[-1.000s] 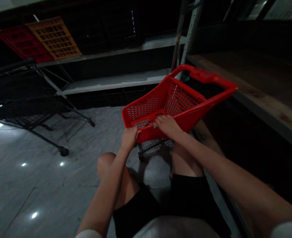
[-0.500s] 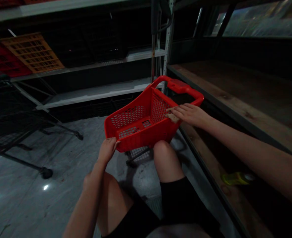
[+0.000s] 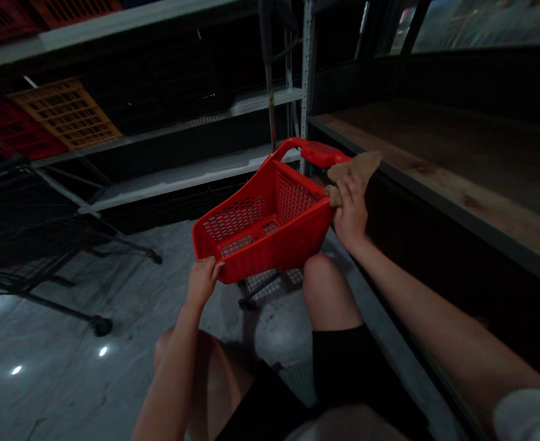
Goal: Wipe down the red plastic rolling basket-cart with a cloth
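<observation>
A small red plastic shopping cart (image 3: 270, 245) with perforated sides stands in front of me, its basket tilted and its handle at the far right. My left hand (image 3: 204, 278) grips the near left corner of its rim, fingers curled over the edge. Up by the handle end, my right hand (image 3: 352, 211) is closed around a tan cloth (image 3: 364, 166), which it presses against the rim and handle frame. Part of the cloth sticks up past the fingers. The right side of the handle is hidden behind cloth and hand.
Metal shelving (image 3: 182, 180) holds a yellow crate (image 3: 68, 113) and a red crate (image 3: 17, 125). A dark wheeled cart (image 3: 68, 306) stands on the floor at left. To the right runs a wooden ledge (image 3: 417, 159). My knees flank the red cart's near side.
My right hand has slid with the cloth from the near rim up to the handle end, and more of the cloth shows. The left hand keeps its grip at the corner.
</observation>
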The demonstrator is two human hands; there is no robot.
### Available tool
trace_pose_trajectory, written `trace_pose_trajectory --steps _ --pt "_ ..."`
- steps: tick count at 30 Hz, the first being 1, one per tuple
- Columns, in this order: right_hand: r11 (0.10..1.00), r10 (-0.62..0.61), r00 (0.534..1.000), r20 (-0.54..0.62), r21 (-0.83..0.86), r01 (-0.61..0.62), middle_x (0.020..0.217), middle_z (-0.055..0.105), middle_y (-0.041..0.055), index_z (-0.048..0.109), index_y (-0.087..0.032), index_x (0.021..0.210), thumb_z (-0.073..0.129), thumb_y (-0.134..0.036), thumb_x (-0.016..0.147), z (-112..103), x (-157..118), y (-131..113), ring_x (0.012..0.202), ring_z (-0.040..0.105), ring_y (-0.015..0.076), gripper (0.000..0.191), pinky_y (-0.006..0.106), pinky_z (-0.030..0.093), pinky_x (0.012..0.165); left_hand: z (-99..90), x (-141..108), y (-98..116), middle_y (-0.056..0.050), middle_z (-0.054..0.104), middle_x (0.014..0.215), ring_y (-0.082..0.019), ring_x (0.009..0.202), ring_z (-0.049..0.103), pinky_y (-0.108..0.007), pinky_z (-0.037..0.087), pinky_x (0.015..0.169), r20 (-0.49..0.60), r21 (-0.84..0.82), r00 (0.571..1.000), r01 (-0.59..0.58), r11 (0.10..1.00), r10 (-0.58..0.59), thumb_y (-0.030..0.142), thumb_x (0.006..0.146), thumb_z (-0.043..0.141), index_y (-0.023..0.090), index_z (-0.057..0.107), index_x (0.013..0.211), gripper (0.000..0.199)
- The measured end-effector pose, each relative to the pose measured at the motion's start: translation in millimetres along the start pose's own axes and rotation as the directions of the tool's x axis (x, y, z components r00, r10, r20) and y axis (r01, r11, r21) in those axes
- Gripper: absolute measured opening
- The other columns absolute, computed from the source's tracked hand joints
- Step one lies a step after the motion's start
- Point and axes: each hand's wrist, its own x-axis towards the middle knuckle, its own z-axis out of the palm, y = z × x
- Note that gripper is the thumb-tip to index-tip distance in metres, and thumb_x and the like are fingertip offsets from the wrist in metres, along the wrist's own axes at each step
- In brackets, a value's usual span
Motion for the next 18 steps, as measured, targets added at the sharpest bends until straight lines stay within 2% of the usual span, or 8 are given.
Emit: trace_pose_trajectory --steps 3,5,7,9,13,15,18 --pt "0.996 0.043 0.999 0.034 0.078 -0.045 0.171 0.051 0.0119 0.048 -0.023 0.168 0.028 -0.006 0.1 34 -48 -51 0.169 0.032 0.0255 0.073 0.062 0.038 0.135 0.2 0 4 -0.01 0.074 0.089 -0.029 0.095 0.072 -0.039 0.053 0.09 -0.03 0.018 0.999 0.019 1.0 -0.018 0.041 0.108 0.043 0.027 0.047 0.082 0.03" --pt "0.987 -0.024 0.992 0.124 0.161 0.004 0.169 0.055 0.0123 0.049 -0.021 0.169 0.026 -0.006 0.101 51 -72 -76 0.168 0.035 0.0243 0.073 0.059 0.039 0.136 -0.7 -1 5 -0.009 0.073 0.087 -0.028 0.092 0.072 -0.039 0.054 0.089 -0.044 0.014 0.999 0.021 1.0 -0.02 0.04 0.108 0.043 0.027 0.046 0.079 0.031" --pt "0.97 -0.104 0.973 0.206 0.236 0.054 0.166 0.058 0.0106 0.051 -0.022 0.168 0.025 -0.007 0.102 61 -80 -86 0.165 0.04 0.0233 0.073 0.056 0.042 0.136 -2.5 -2 4 -0.008 0.073 0.084 -0.027 0.09 0.071 -0.039 0.055 0.088 -0.05 -0.007 0.999 0.012 1.0 -0.013 0.038 0.107 0.043 0.027 0.046 0.078 0.031" --pt "0.957 -0.169 0.956 0.242 0.272 0.1 0.164 0.061 0.0076 0.052 -0.024 0.167 0.025 -0.01 0.105 61 -71 -80 0.163 0.044 0.0221 0.069 0.054 0.044 0.135 -4.4 -4 2 -0.007 0.073 0.083 -0.027 0.088 0.071 -0.04 0.056 0.088 -0.049 -0.02 0.999 0.004 1.0 -0.005 0.038 0.106 0.042 0.027 0.046 0.078 0.031" --pt "0.942 -0.288 0.921 0.262 0.248 0.224 0.162 0.063 0.0077 0.059 -0.022 0.161 0.032 -0.014 0.11 37 -31 -32 0.161 0.048 0.0237 0.059 0.052 0.043 0.136 -7.9 -7 -3 -0.007 0.072 0.083 -0.029 0.089 0.073 -0.044 0.059 0.088 -0.008 0.003 0.999 0.038 0.999 -0.038 0.042 0.104 0.04 0.028 0.046 0.077 0.031" --pt "0.958 -0.259 0.939 0.229 0.182 0.22 0.163 0.062 0.0101 0.059 -0.019 0.161 0.035 -0.014 0.109 23 -12 -7 0.161 0.047 0.0264 0.058 0.054 0.044 0.135 -10.2 -7 -4 -0.006 0.072 0.084 -0.031 0.091 0.074 -0.048 0.06 0.089 0.021 0.02 0.998 0.062 0.998 -0.062 0.043 0.103 0.037 0.029 0.046 0.076 0.032" --pt "0.993 -0.095 0.988 0.119 0.082 0.085 0.17 0.053 0.0112 0.048 -0.016 0.169 0.031 -0.012 0.107 11 11 17 0.166 0.039 0.0276 0.064 0.056 0.043 0.135 -17.1 -6 -4 -0.005 0.073 0.084 -0.033 0.092 0.076 -0.051 0.061 0.088 0.059 0.029 0.996 0.072 0.997 -0.073 0.045 0.104 0.035 0.03 0.048 0.075 0.035"
